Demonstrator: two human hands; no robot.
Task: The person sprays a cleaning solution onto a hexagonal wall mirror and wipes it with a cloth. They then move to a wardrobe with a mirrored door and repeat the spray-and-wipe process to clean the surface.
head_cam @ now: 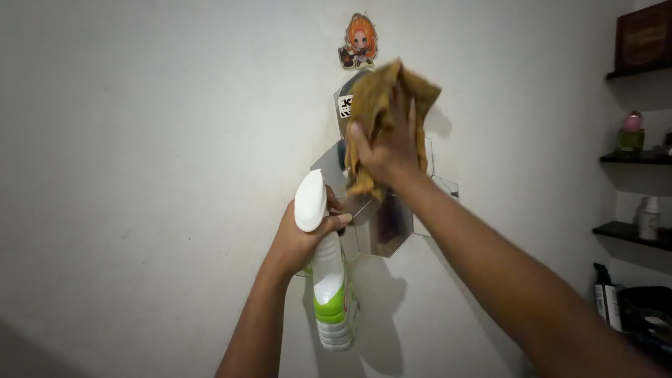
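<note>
My right hand (pixel 387 143) presses a yellow-brown cloth (pixel 378 98) flat against a group of hexagonal mirror tiles (pixel 381 224) stuck on a white wall. The cloth covers the upper tiles. My left hand (pixel 301 234) grips a white spray bottle (pixel 325 280) with a green label by its neck, just below and left of the mirrors. The bottle hangs body downward and its white trigger head points up.
A cartoon sticker with orange hair (pixel 360 40) sits on the wall above the mirrors. Dark shelves (pixel 633 231) at the right edge hold small bottles and a pink ornament (pixel 632 122). A dark bag or box (pixel 644 311) is at the lower right.
</note>
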